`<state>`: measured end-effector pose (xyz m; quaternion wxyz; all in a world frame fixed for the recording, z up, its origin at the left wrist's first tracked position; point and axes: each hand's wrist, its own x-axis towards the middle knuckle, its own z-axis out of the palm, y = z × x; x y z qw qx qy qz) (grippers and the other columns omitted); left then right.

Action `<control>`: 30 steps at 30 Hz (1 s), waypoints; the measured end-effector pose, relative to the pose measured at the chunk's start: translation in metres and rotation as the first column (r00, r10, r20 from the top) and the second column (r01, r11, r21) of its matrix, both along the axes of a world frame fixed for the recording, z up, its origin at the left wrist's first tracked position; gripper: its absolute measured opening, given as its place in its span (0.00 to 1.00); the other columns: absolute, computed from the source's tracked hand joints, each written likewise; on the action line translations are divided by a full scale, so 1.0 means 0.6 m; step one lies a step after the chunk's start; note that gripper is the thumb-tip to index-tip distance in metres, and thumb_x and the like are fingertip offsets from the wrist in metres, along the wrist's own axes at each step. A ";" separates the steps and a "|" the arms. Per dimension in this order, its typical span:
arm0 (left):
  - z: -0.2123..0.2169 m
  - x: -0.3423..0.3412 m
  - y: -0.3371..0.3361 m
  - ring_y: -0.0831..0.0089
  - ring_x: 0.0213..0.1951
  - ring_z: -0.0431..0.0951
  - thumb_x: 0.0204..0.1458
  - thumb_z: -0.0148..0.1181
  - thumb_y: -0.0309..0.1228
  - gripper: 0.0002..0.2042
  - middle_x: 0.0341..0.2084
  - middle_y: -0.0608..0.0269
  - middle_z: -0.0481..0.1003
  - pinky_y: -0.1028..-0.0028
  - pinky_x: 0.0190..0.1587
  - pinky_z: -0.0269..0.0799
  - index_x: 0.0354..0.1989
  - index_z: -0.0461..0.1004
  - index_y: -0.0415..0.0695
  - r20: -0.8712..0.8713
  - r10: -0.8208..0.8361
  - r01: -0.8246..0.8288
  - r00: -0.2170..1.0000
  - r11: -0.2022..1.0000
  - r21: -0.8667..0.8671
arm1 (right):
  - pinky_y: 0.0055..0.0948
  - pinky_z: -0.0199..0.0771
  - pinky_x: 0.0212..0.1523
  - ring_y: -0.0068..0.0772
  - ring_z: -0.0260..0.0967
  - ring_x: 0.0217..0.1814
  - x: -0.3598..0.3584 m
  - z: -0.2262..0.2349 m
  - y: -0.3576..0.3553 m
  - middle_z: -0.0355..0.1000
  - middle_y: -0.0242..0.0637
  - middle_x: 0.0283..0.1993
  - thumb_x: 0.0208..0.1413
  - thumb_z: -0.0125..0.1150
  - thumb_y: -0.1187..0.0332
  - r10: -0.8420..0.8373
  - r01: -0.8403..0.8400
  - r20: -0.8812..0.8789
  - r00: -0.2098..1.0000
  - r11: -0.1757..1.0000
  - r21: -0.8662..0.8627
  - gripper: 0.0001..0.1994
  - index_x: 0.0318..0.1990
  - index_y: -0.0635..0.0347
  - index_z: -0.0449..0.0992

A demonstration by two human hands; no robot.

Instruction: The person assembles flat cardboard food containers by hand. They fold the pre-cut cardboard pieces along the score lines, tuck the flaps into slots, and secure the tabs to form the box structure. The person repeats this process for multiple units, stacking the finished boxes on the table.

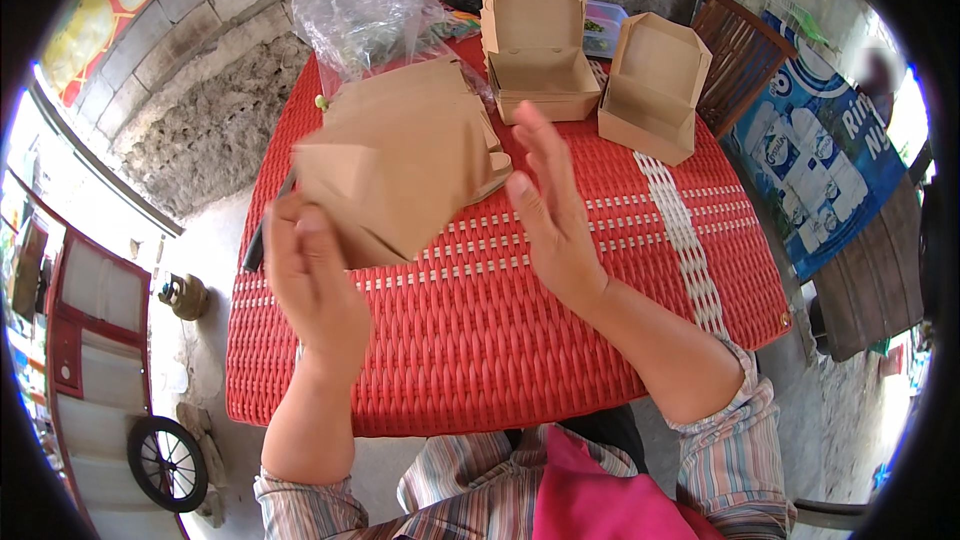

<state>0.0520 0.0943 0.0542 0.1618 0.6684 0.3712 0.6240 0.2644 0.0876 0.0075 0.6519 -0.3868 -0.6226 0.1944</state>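
A brown cardboard box blank (385, 190), blurred by motion and partly folded at its near left corner, is held over the table. My left hand (315, 280) grips that corner, thumb on top. Nothing is in my right hand (560, 230), which is raised beside the blank's right side with the fingers apart. Behind the blank lies a pile of flat brown box blanks (420, 95), partly covered by it. Beyond my right hand stand folded cardboard boxes with raised lids: a nested stack (545, 85) and a single box (650, 125) to its right.
The red woven table (470, 360) has white bands across it. At its far side are a clear plastic bag (365, 25) and a plastic container (605, 25) with greens. A wooden chair (740, 50) stands at the far right, by a blue printed banner (810, 150).
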 end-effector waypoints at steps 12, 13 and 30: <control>0.013 -0.006 0.016 0.71 0.47 0.78 0.66 0.44 0.35 0.14 0.46 0.60 0.75 0.65 0.49 0.77 0.53 0.66 0.40 0.832 -0.297 0.791 0.468 0.560 -0.246 | 0.30 0.57 0.67 0.31 0.57 0.69 0.000 -0.012 0.012 0.60 0.42 0.65 0.65 0.56 0.58 0.320 -0.441 -0.390 0.863 0.855 -0.275 0.36 0.71 0.67 0.48; 0.015 0.001 0.009 0.70 0.48 0.78 0.65 0.46 0.34 0.14 0.46 0.60 0.75 0.65 0.50 0.76 0.54 0.66 0.39 0.801 -0.336 0.788 0.496 0.562 -0.252 | 0.29 0.59 0.65 0.30 0.59 0.66 0.003 -0.012 0.013 0.63 0.42 0.63 0.65 0.55 0.57 0.295 -0.428 -0.394 0.870 0.849 -0.309 0.34 0.70 0.67 0.49; -0.031 0.025 0.017 0.72 0.39 0.81 0.64 0.50 0.27 0.10 0.41 0.57 0.78 0.68 0.45 0.80 0.51 0.68 0.41 0.718 -0.488 0.757 0.497 0.648 -0.083 | 0.33 0.69 0.27 0.30 0.70 0.32 0.026 0.015 -0.001 0.69 0.38 0.36 0.67 0.47 0.49 -0.084 0.212 0.327 0.941 0.902 -0.377 0.31 0.69 0.57 0.50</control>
